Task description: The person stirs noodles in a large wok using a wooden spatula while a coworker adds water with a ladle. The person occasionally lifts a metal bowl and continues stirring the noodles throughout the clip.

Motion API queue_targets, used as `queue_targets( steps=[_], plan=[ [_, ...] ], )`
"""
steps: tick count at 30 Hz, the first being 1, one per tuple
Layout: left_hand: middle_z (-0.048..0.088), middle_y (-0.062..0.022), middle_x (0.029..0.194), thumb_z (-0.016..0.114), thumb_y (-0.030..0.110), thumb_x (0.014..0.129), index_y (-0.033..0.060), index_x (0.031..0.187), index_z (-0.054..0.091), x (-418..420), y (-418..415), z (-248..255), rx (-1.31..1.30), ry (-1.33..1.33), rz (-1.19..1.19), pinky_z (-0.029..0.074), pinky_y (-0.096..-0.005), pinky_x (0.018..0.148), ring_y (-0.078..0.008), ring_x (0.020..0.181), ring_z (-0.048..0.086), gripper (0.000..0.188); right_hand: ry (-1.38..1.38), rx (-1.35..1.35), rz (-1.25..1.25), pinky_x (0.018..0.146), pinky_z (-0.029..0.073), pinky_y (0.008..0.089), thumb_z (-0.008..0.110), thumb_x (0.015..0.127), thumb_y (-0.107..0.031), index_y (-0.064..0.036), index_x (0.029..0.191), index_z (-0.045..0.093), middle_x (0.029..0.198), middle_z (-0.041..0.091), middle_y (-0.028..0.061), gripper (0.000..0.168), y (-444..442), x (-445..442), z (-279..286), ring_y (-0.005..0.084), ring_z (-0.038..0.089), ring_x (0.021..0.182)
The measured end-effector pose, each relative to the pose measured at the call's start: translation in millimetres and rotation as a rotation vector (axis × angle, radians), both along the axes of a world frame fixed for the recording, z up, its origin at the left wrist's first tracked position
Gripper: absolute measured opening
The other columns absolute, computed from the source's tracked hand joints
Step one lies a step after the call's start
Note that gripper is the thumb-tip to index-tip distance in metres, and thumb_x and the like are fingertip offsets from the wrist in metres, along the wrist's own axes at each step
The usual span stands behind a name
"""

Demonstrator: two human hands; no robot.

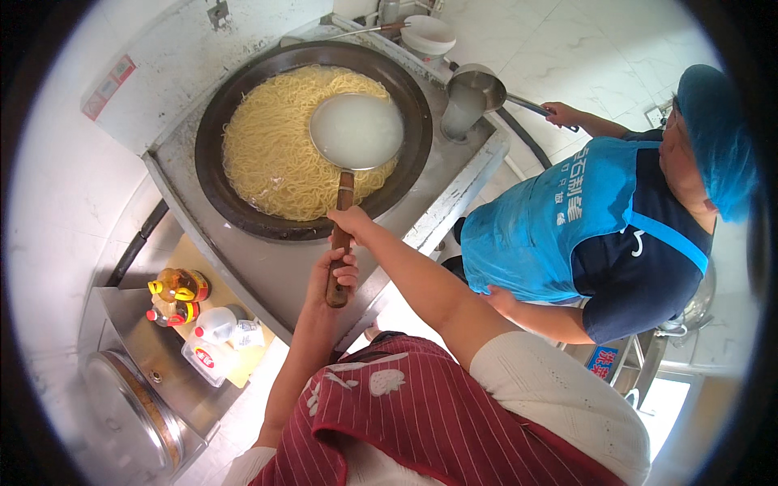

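With both hands I grip the wooden handle of a large round metal ladle. My right hand is higher up the handle, close to the wok's near rim. Lower down, my left hand wraps around the handle near its end. Cloudy whitish liquid fills the ladle's bowl, which sits over the right side of the noodles. Yellow noodles lie in liquid in a wide dark wok, set into a metal stove top.
At right, a co-worker in a blue apron tips a long-handled metal ladle; cloudy liquid falls at the stove's corner. A white bowl stands behind. Oil bottles, a plastic jug and a large lidded pot are at left.
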State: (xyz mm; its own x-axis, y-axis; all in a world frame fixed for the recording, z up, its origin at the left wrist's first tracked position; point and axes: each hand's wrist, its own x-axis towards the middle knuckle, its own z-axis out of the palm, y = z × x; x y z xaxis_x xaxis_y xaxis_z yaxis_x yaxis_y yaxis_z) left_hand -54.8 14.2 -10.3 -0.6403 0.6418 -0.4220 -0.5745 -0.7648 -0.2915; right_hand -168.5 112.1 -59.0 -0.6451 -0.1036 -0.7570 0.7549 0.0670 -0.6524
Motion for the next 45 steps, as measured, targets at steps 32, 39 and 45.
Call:
queue_targets(
  steps=[32, 39, 45],
  plan=[
    [0.051, -0.0054, 0.073, 0.049, 0.028, 0.087, 0.0031, 0.097, 0.049, -18, 14, 15, -0.124, -0.043, -0.036, 0.04, -0.0184, 0.04, -0.0069, 0.049, 0.045, 0.026, -0.079, 0.032, 0.013, 0.047, 0.048, 0.0344, 0.058, 0.077, -0.021, 0.001, 0.091, 0.054, 0.068, 0.059, 0.0123, 0.026, 9, -29, -10, 0.0234, 0.06, 0.054],
    [0.04, 0.0009, 0.065, 0.046, 0.039, 0.088, 0.0013, 0.102, 0.05, 11, -1, 18, -0.123, -0.072, -0.142, 0.028, -0.0159, 0.036, -0.0052, 0.046, 0.033, 0.041, -0.039, -0.133, -0.106, 0.049, 0.05, 0.0377, 0.062, 0.076, -0.018, 0.003, 0.09, 0.053, 0.064, 0.058, 0.0142, 0.027, 3, -7, -12, 0.0251, 0.059, 0.053],
    [0.04, 0.0018, 0.065, 0.043, 0.039, 0.09, 0.0015, 0.103, 0.05, 22, -3, 16, -0.167, -0.068, -0.155, 0.028, -0.016, 0.035, -0.0047, 0.046, 0.033, 0.04, -0.062, -0.227, -0.16, 0.049, 0.051, 0.0369, 0.063, 0.076, -0.016, 0.007, 0.09, 0.052, 0.067, 0.059, 0.0173, 0.029, 1, -3, -28, 0.0264, 0.059, 0.053]
  ],
)
